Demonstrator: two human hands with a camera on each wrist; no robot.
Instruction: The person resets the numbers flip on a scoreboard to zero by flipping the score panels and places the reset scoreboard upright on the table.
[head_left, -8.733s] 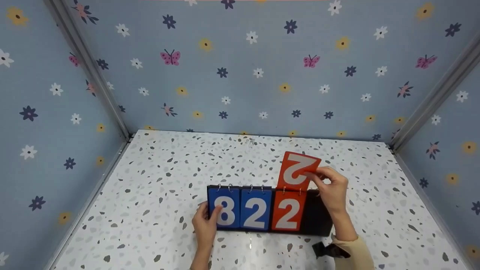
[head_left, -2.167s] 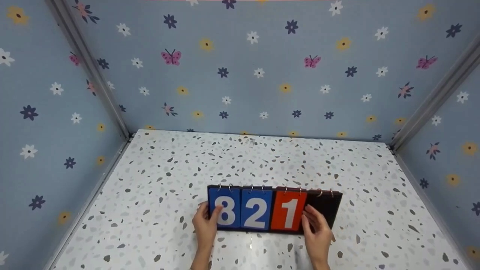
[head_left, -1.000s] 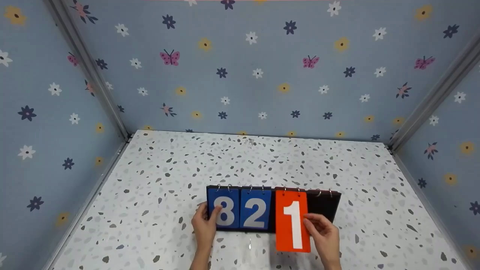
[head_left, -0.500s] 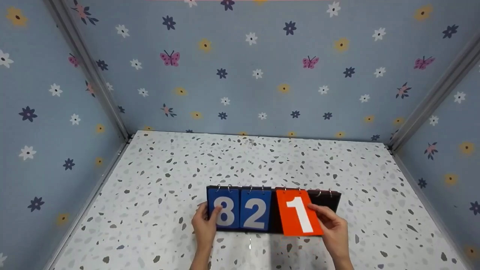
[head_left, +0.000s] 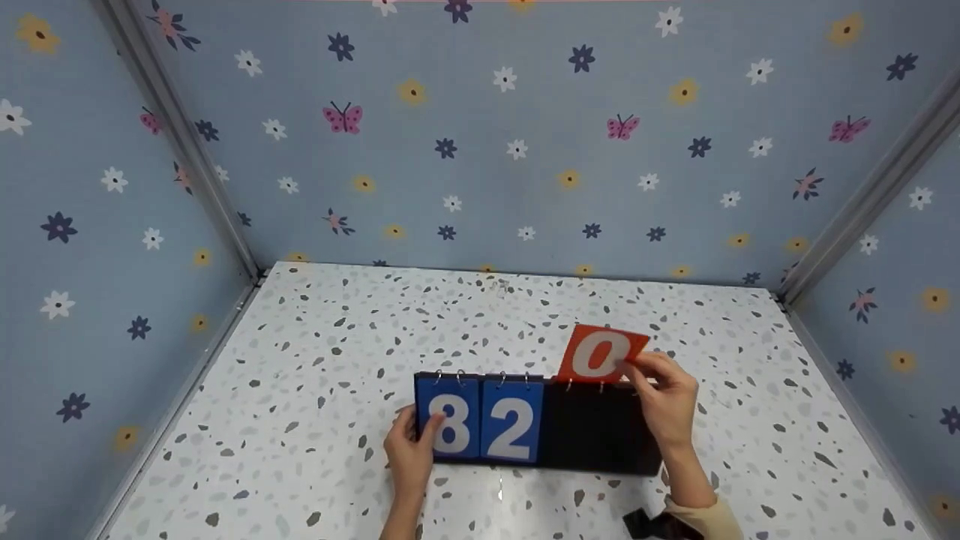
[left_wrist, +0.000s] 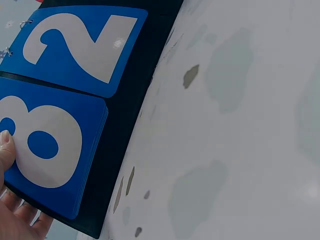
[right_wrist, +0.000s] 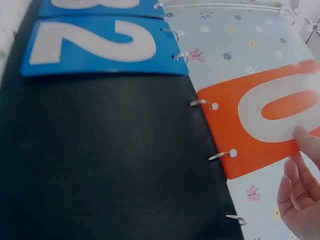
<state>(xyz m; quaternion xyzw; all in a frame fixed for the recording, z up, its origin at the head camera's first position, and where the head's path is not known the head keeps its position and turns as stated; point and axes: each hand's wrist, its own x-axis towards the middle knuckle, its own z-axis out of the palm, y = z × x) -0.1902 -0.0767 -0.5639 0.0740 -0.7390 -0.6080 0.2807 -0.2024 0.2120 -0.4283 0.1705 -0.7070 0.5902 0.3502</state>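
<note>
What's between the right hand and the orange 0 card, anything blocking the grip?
Nothing visible. The right hand already pinches the orange 0 card at its edge, lifted above the black board; only bare board shows beneath.

Your right hand (head_left: 666,401): bare; beige sleeve cuff at wrist, black strap beside it.
Your left hand (head_left: 411,450): bare, forearm unsleeved.

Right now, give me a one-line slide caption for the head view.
Right hand lifts an orange "0" flip card over the black tabletop scoreboard while the left hand steadies its blue "8" card.
</note>
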